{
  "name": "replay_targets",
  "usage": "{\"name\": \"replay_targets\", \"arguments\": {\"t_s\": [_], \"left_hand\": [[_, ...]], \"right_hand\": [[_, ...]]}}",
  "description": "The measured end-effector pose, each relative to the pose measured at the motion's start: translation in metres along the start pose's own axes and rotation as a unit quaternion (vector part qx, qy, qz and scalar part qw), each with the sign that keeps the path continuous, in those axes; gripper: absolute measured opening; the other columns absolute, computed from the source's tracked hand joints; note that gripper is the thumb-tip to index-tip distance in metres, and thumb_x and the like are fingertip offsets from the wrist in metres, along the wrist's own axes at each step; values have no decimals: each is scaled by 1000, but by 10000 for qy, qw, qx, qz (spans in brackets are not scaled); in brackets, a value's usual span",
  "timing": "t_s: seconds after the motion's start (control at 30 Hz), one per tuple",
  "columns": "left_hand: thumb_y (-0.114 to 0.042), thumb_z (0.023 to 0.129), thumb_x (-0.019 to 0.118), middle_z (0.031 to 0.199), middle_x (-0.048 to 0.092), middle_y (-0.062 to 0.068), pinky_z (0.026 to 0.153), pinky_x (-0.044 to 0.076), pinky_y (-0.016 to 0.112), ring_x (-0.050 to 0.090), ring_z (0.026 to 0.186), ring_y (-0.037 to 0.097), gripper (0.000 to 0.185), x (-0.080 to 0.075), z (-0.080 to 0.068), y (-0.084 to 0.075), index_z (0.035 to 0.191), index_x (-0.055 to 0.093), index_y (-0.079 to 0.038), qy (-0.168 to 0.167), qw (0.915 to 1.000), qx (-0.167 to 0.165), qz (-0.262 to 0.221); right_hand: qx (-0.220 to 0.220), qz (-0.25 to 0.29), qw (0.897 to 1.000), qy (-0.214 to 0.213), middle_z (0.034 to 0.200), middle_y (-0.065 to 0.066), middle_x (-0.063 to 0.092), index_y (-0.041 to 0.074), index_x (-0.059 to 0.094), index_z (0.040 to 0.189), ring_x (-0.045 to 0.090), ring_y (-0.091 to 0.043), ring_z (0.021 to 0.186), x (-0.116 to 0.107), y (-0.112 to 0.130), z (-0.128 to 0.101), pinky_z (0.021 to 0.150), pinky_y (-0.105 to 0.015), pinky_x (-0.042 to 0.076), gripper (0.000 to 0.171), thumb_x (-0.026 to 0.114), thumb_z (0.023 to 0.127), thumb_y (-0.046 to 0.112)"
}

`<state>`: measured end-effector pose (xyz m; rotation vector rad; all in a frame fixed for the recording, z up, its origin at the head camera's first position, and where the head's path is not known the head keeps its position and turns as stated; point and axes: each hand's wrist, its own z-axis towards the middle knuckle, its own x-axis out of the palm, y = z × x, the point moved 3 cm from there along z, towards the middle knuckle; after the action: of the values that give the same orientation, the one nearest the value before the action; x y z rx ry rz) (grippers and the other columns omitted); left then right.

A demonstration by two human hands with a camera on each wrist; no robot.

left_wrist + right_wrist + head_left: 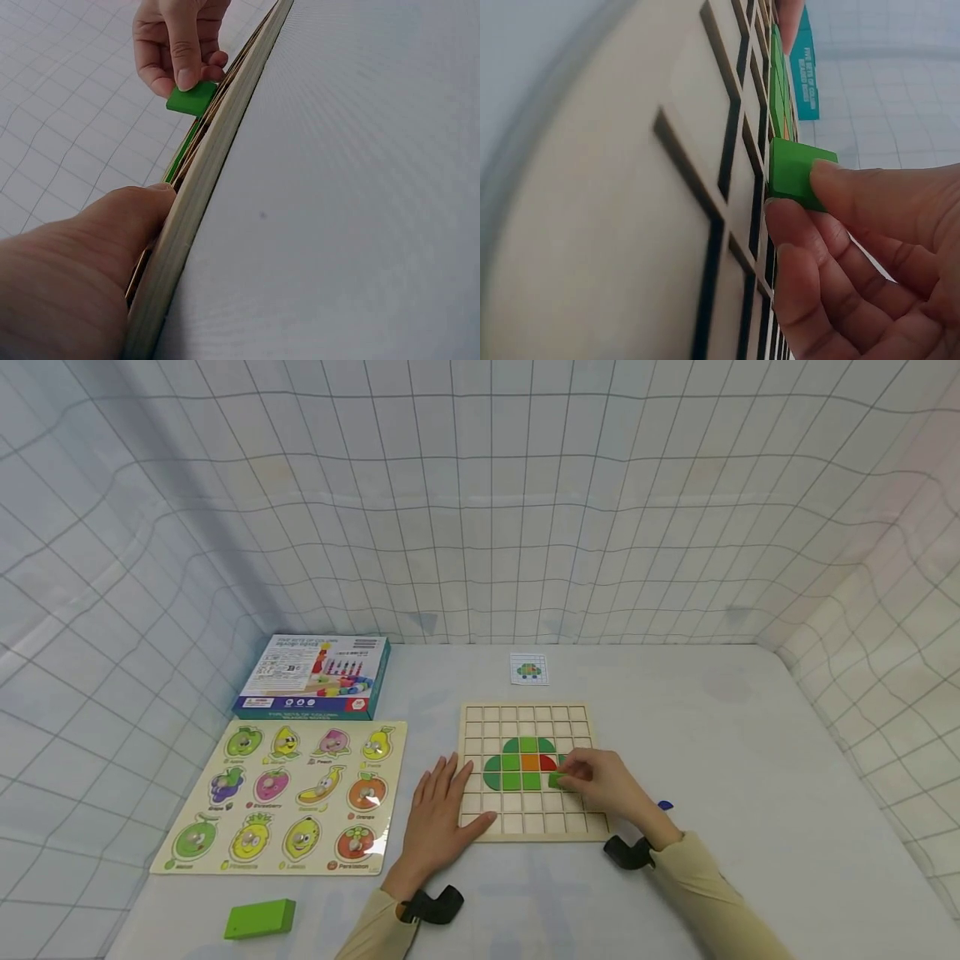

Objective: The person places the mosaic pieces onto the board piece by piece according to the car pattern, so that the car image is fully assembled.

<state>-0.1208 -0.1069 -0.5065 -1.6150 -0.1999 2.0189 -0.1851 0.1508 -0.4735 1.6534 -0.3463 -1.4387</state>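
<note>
1. R hand point(611, 785) at approx. 4 o'clock of the wooden grid board point(525, 718). Fingers point(832, 217) and thumb pinch a green square tile point(556, 781); grip confirmed in R wrist view.
2. Green square tile: held at the board face, just R of the bottom row of the coloured pattern, one edge down at a cell, tilted, not lying flat. Seated or not: cannot tell.
3. L hand point(442, 814) at approx. 8 o'clock of the board. Fingers straight, palm down, resting over the board's L edge and the desk point(750, 735). Holds nothing.
4. Pattern on board, centre: green pcs in an arched top row, below it a row w/ an orange square point(530, 762) and a red pc point(548, 763), then a green bottom row. Other cells bare.
5. Small pattern card point(528, 669) at 12 o'clock of the board, apart from it, flat on desk.
6. Fruit peg puzzle point(288, 795) at 9 o'clock of the board, near the L hand, not touching.
7. Teal toy box point(315, 677) at 10 o'clock, just beyond the fruit puzzle.
8. Green block point(259, 918) at 7 o'clock, near desk front edge, well apart from both hands.
9. Small blue item point(665, 806) just R of R wrist; too small to identify.
10. Black straps on both wrists; beige sleeves.
</note>
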Motion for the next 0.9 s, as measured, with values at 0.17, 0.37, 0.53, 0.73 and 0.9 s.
{"name": "replay_targets", "arguments": {"t_s": [0.17, 0.37, 0.53, 0.73, 0.9], "left_hand": [[-52, 83, 64, 148, 32, 18, 110, 15, 50, 22, 138, 35, 78, 0, 0, 0, 141, 43, -5, -156, 9999, 65, 6], [-52, 83, 64, 146, 35, 19, 109, 17, 51, 25, 137, 36, 78, -1, -1, 0, 140, 44, -4, -253, 9995, 162, 63], [-52, 82, 65, 149, 32, 18, 110, 14, 50, 21, 139, 35, 79, 0, 0, 0, 142, 42, -5, -126, 9999, 85, 20], [-53, 84, 63, 150, 30, 17, 111, 13, 48, 19, 140, 33, 79, 0, 0, 1, 143, 41, -6, -7, 10000, 19, -5], [-52, 83, 64, 150, 30, 17, 111, 13, 48, 20, 139, 33, 79, 0, 0, 0, 143, 42, -6, -20, 10000, 21, 29]], "right_hand": [[-196, -157, 9997, 9, 74, 10, 60, 14, 69, 85, 53, -9, 64, 4, 4, 4, 57, -24, 46, 6, 74, 83, 12], [-379, -286, 9989, 55, 75, 11, 60, 14, 69, 85, 54, -8, 66, 5, 7, 7, 60, -25, 47, 5, 73, 84, 13], [-374, -472, 9982, -34, 79, 11, 61, 15, 69, 85, 55, -6, 69, 5, 7, 8, 62, -26, 48, 5, 73, 84, 14], [-384, -786, 9961, -66, 79, 10, 58, 14, 70, 85, 51, -7, 68, 6, 9, 7, 60, -26, 46, 5, 74, 84, 14], [-333, -1008, 9943, -106, 76, 11, 57, 15, 70, 83, 48, -7, 65, 7, 10, 7, 57, -25, 43, 5, 75, 83, 16]]}}
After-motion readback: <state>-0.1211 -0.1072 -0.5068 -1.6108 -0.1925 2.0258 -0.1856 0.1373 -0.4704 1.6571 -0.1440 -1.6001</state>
